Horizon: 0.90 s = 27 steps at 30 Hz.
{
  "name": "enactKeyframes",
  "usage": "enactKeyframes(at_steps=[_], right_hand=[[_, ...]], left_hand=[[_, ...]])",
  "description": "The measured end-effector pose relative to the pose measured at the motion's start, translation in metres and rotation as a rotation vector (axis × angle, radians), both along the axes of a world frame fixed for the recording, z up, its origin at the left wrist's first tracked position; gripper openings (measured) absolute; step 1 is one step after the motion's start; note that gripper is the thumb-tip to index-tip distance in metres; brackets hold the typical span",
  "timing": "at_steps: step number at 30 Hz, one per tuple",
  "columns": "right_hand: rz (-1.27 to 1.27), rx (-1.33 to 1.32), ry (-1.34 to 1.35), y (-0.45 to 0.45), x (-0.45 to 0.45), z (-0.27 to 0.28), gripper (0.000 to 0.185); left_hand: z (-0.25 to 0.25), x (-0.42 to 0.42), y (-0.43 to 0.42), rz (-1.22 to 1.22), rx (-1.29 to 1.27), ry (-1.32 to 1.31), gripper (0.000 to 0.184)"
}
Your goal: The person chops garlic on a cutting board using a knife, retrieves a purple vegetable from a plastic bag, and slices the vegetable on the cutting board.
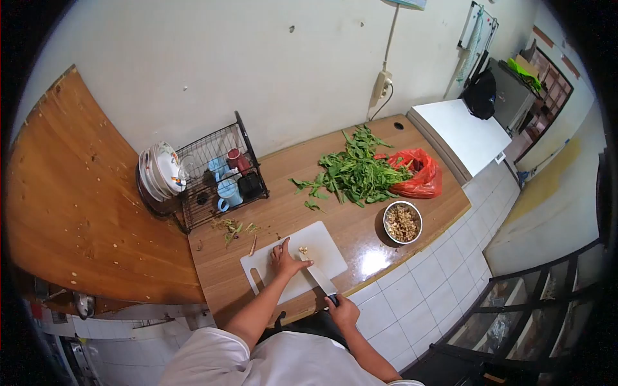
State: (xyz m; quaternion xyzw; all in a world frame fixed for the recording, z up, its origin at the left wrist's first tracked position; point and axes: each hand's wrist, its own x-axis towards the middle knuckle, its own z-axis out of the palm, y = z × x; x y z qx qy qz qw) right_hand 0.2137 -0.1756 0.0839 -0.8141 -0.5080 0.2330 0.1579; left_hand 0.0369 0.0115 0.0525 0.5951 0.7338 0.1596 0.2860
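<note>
So the knife (317, 275) is lying at a slant over the white cutting board (331, 257), tip up near a few pale chopped bits (303, 249) and handle out past the board's near edge. The right hand's (344, 311) grip is closed round the dark handle. Left hand (288, 258) is on the board with its thumb stretched out to the blade, but I can't tell if that grip is pinching anything or just lying there

How it'd handle, my guess: light to medium weight, stiff blade, slick flat metal, so the handle is the only good place to hold it, fingers well clear of the edge. The chopped bits look light and firm, easy to scatter, so better scooped than pinched. Board is probably stiff plastic, and the slot at its left end makes a handy hold

Materials: the worktop (290, 212) is smooth and wood-patterned, with a bright glare spot near its front edge. The round bowl (403, 243) looks like shiny metal and is full of crumbly brown bits (403, 223). Behind it there's a floppy heap of leafy greens (357, 167) against a thin, crinkly red plastic bag (425, 180). Thin stalk scraps (233, 231) are scattered between the board and the black wire rack (239, 122), which holds 1 light blue mug (228, 195) at the front
</note>
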Motion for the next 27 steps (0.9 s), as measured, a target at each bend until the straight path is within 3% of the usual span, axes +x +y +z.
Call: enactKeyframes(at_steps=[3, 5, 6, 8, 9, 12, 15, 17, 22, 23, 25, 27], right_hand=[[0.001, 0.027, -0.051, -0.007, 0.013, -0.004, 0.049], [0.033, -0.06, -0.028, -0.008, 0.019, 0.002, 0.048], [0.036, -0.057, -0.035, -0.009, 0.02, 0.006, 0.048], [0.064, -0.041, -0.064, -0.008, 0.024, 0.013, 0.048], [0.096, -0.04, -0.077, -0.008, 0.028, 0.017, 0.048], [0.107, -0.082, 0.016, 0.001, 0.031, 0.045, 0.048], [0.197, -0.063, -0.082, 0.004, 0.047, 0.025, 0.051], [0.233, -0.068, -0.095, 0.005, 0.053, 0.013, 0.052], [0.255, -0.11, -0.09, 0.016, 0.05, 0.004, 0.054], [0.267, -0.116, -0.059, 0.019, 0.048, 0.003, 0.055], [0.257, -0.157, -0.01, 0.025, 0.041, 0.016, 0.057], [0.229, -0.184, 0.036, 0.027, 0.038, 0.027, 0.057]], left_hand=[[0.014, 0.013, 0.009, 0.034, -0.094, 0.09, 0.122], [0.012, 0.015, 0.014, 0.115, -0.03, 0.128, 0.103], [0.012, 0.015, 0.017, 0.119, -0.027, 0.12, 0.103], [0.01, 0.01, 0.021, 0.191, 0.113, 0.047, 0.072], [0.006, 0.005, 0.023, 0.223, 0.111, 0.036, 0.072], [-0.012, -0.031, 0.031, 0.3, 0.341, 0.067, 0.035], [-0.021, -0.081, 0.038, 0.471, 0.311, 0.182, 0.035], [-0.014, -0.104, 0.028, 0.483, 0.282, 0.104, 0.035], [-0.004, -0.121, 0.032, 0.293, 0.26, 0.102, 0.026], [-0.02, -0.121, 0.039, 0.285, 0.259, 0.107, 0.026], [-0.07, -0.118, 0.052, 0.289, 0.391, -0.206, 0.015], [-0.067, -0.096, 0.033, 0.236, 0.372, -0.34, 0.012]])
